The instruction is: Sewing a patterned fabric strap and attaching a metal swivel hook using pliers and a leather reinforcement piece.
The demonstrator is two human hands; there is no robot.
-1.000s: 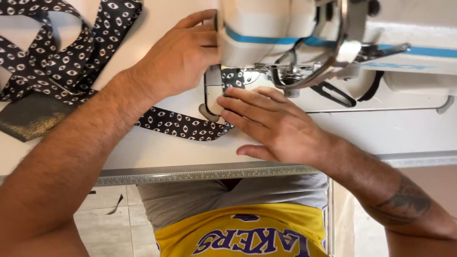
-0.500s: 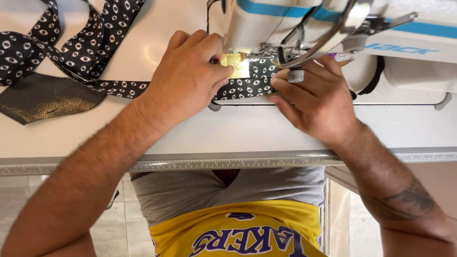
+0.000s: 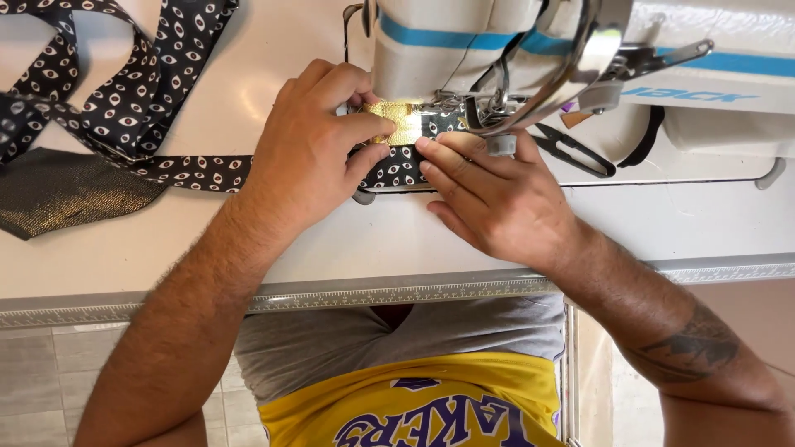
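Observation:
A long black strap patterned with white eye shapes [image 3: 124, 108] runs from the upper left across the white table to the sewing machine [image 3: 513, 50]. My left hand [image 3: 315, 141] lies on the strap beside the needle area, its thumb and forefinger pinching a small gold fabric piece [image 3: 402, 120] onto it. My right hand [image 3: 489, 190] rests flat on the strap's near end just under the presser foot, fingertips touching the gold piece's edge. The needle itself is hidden behind machine parts.
A dark gold-flecked fabric piece [image 3: 58, 194] lies at the left on the table [image 3: 166, 248]. Small black snips [image 3: 571, 153] rest on the machine bed right of my right hand. The table's ruled front edge [image 3: 373, 296] runs across below my wrists.
The view has shifted slightly. Both hands have closed in on the needle area, and my left hand now pinches the gold piece onto the strap, which has slid further under the machine head.

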